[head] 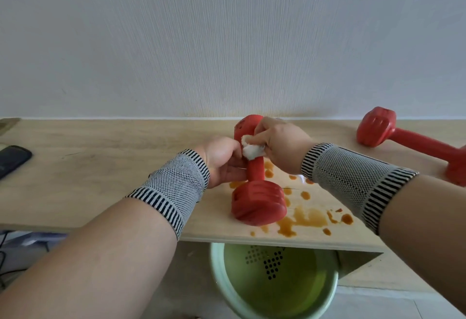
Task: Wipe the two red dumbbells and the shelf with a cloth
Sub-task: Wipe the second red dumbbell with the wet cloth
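Observation:
A red dumbbell lies on the wooden shelf, one end toward me and the other by the wall. My left hand grips its handle from the left. My right hand holds a small white cloth pressed onto the upper part of the handle. A second red dumbbell lies untouched at the right of the shelf. Orange-brown liquid stains spread over the shelf around and right of the near dumbbell.
A pale green basin with yellowish water stands on the floor below the shelf's front edge. A dark flat object lies at the shelf's left end. The white wall runs along the back of the shelf.

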